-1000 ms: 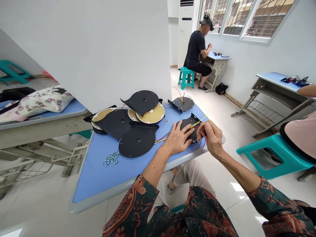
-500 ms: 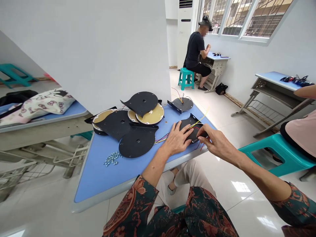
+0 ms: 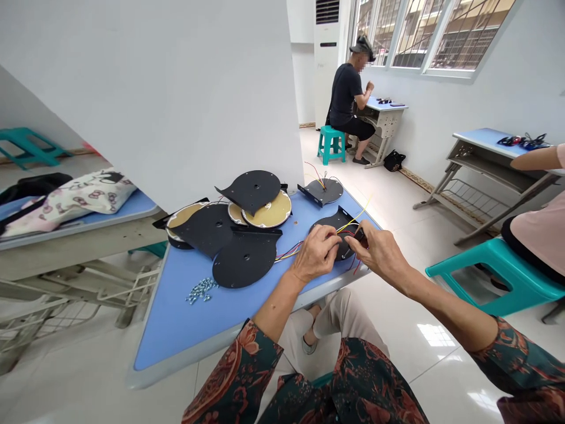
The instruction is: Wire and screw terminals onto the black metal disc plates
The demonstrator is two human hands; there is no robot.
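Black metal plate (image 3: 339,217) w/ colored wires (image 3: 359,214): left hand (image 3: 314,255) curled over it, grip unclear; right hand (image 3: 382,256) just beside, fingers clamped on sm. black connector (image 3: 361,237).

Window daylight (image 3: 417,35) floods the white room, glaring off floor tiles (image 3: 435,335), with soft shadows under the left hand (image 3: 314,254) and right hand (image 3: 382,254), and wide-angle warping at the edges.

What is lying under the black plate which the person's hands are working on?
The black plate rests on the blue tabletop, and coloured wires pass under the left hand toward it. Whatever lies directly beneath the plate is covered and cannot be seen.
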